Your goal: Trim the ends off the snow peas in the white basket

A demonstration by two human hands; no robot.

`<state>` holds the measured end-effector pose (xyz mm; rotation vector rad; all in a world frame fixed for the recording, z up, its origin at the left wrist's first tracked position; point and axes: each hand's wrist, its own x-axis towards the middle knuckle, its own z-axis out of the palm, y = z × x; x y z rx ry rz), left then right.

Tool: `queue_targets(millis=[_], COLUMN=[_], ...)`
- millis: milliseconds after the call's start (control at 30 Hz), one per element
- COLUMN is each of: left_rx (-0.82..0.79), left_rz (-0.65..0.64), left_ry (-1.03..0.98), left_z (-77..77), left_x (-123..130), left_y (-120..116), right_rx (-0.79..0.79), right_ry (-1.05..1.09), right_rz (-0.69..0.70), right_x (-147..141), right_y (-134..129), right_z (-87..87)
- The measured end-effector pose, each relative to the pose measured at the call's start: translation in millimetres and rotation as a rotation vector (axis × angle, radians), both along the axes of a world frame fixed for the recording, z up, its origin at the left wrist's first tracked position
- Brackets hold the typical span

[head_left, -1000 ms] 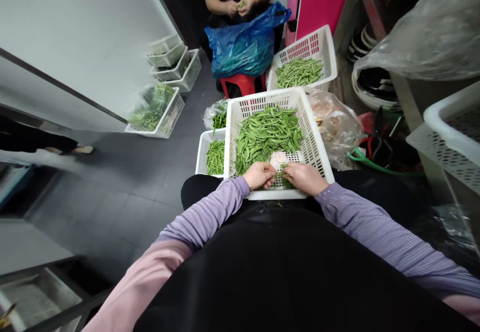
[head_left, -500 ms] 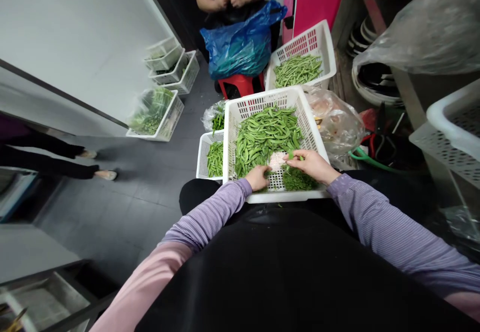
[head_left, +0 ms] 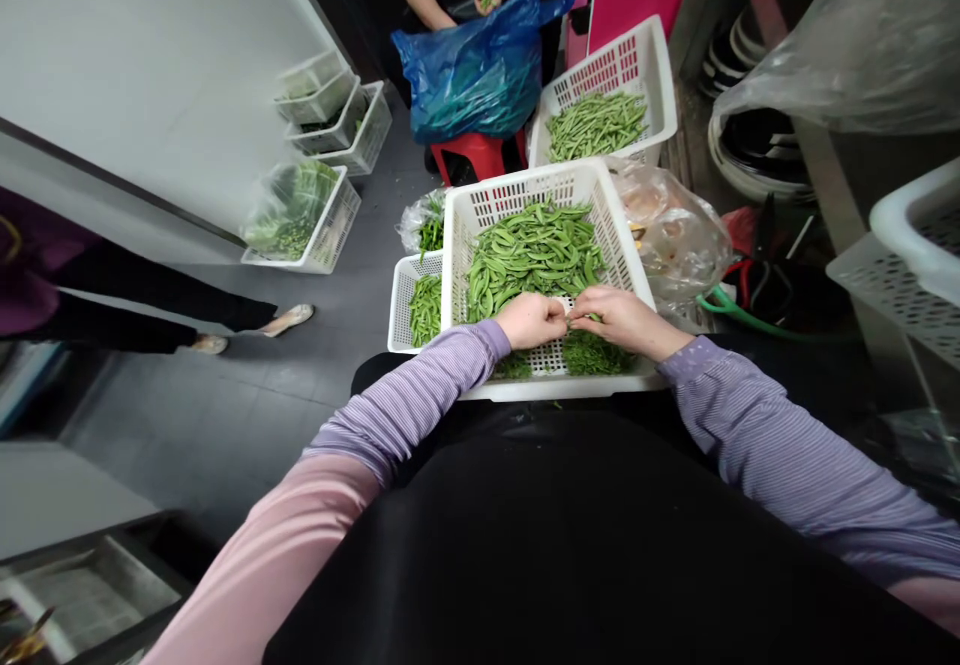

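Observation:
A white slotted basket point(head_left: 624, 245) rests at my lap, with a heap of flat green pea pods point(head_left: 536, 250) in its middle and far part. My left hand point(head_left: 531, 321) is closed over the near part of the basket, fingertips pinched. Close against it, my right hand point(head_left: 619, 321) pinches too, with a bit of green at its fingers. Whatever lies between the fingertips is too small to make out. Under my right hand is a pile of thin green trimmings point(head_left: 596, 355); a smaller dark green bit lies below my left hand.
A small basket of pods point(head_left: 426, 307) stands left. Beyond are a blue bag point(head_left: 472, 80) on a red stool point(head_left: 480, 153), a co-worker's hands, and a basket of green beans point(head_left: 596, 127). Clear plastic bags point(head_left: 675, 230) lie right. A person's legs point(head_left: 165, 295) are at left.
My left hand has moved up and right to meet my right hand. The co-worker's hands have parted, one reaching into the blue bag. The person at left has stepped further into view.

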<state>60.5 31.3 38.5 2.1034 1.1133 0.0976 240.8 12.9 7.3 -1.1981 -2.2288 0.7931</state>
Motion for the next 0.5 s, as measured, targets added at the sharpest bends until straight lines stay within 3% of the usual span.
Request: queue_targets(millis=[100, 167, 233, 300, 400, 500], left_rx=[0.084, 0.008, -0.106, -0.164, -0.063, 0.003], left_rz=[0.170, 0.356, 0.436, 0.373, 0.182, -0.001], left_ry=[-0.114, -0.161, -0.069, 0.097, 0.288, 0.437], left_z=[-3.7, -18.1, -40.0, -64.6, -96.1, -115.6], left_x=[16, 27, 32, 31, 24, 29], left_y=[6, 7, 5, 3, 1, 6], right_rx=[-0.048, -0.070, -0.145, -0.264, -0.432, -0.591], right_ry=[0.154, 0.311, 0.521, 0.793, 1.142, 1.249], right_rz=[-0.191, -0.363, -0.524, -0.653, -0.727, -0.751], right_x=[-4, -8, -8, -2, 13, 22], right_y=[2, 3, 6, 11, 21, 27], right_z=[-1.7, -2.0, -1.0, 0.9, 4.1, 6.2])
